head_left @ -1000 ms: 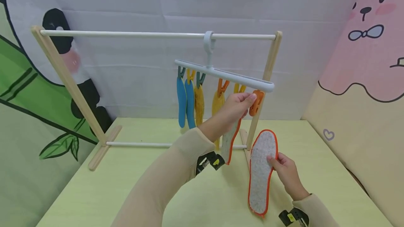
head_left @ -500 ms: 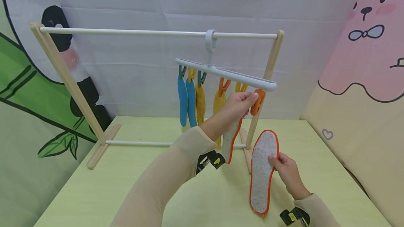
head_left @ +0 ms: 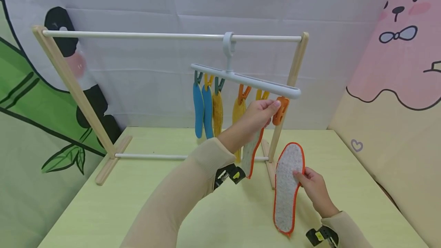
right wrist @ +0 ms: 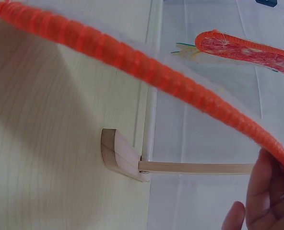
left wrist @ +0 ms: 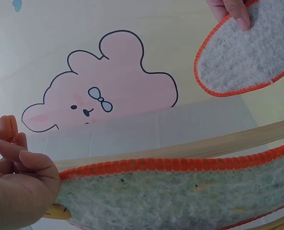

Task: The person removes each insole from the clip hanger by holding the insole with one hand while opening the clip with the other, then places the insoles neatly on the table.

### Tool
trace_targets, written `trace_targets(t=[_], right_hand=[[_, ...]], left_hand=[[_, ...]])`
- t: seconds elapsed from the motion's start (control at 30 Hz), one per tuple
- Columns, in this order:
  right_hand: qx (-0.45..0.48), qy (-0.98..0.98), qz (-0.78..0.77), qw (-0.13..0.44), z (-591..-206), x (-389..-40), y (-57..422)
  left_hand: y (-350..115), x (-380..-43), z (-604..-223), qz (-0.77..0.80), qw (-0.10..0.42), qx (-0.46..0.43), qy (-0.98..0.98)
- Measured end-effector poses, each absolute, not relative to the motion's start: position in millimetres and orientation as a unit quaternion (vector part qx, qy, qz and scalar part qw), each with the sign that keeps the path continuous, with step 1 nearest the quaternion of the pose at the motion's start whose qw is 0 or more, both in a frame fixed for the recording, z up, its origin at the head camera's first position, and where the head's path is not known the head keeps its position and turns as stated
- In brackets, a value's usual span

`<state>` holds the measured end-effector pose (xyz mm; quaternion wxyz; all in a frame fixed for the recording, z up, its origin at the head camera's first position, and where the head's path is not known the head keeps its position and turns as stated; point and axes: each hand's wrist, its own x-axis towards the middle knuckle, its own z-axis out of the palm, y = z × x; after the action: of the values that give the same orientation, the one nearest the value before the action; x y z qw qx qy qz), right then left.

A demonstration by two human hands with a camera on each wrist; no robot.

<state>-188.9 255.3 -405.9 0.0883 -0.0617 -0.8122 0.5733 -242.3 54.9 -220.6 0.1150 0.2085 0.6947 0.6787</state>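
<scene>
Pinch grips: right hand [head_left: 314, 190] has the grey insole [head_left: 286, 198] by its side edge, near the rack [head_left: 138, 35]; left hand [head_left: 250, 124] has the orange clip [head_left: 281, 110]. Insole's probably light, bendy, so hold near the top.

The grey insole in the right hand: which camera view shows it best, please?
The head view, where the grey insole appears nearly whole, the right hand covering part of one edge. The left wrist view shows one end, cut off by the frame; the right wrist view shows mainly its orange trim.
</scene>
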Motion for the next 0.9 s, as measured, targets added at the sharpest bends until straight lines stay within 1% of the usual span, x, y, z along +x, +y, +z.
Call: trace_targets(t=[0.27, 0.9], right_hand=[[-0.073, -0.816, 0.568, 0.078, -407.8, -188.0, 256.0], [-0.085, -0.811, 0.575, 0.073, -412.6, -184.8, 256.7]], left_hand=[[54.0, -241.3, -219.7, 0.677, 0.117, 0.208, 0.696], [53.4, -238.9, -219.0, 0.68, 0.123, 0.201, 0.694]])
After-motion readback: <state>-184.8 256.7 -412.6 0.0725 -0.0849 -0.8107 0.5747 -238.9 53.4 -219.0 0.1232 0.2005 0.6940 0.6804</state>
